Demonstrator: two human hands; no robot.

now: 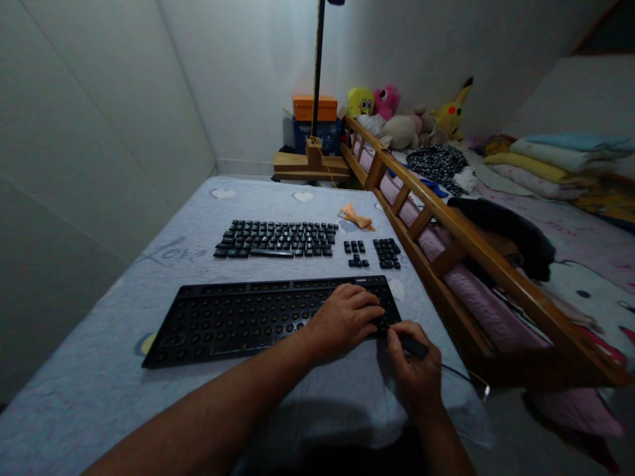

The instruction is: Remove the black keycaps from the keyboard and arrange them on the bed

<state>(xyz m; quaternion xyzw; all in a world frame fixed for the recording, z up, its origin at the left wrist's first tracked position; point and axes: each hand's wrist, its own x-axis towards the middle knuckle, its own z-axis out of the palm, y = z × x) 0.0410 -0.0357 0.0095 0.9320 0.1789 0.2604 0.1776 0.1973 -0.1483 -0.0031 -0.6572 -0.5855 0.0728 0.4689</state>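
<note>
A black keyboard base point(233, 317), its key sockets bare, lies across the cloth-covered table. My left hand point(344, 314) rests palm down on the right part of this base, fingers stretched out over it. At the base's lower right corner, my right hand point(417, 363) is closed around a small tool with a black handle point(414, 347). The tool's tip is hidden near the fingertips. Beyond the base, loose black keycaps point(278, 239) are laid out in keyboard order, with smaller groups of keycaps point(387, 252) to their right.
An orange cloth-like piece point(356, 217) lies behind the keycaps. A wooden bed rail point(426, 192) runs along the table's right side. A thin dark cord point(456, 373) trails past my right hand. A wooden stand point(312, 165) and an orange box point(315, 108) are at the back.
</note>
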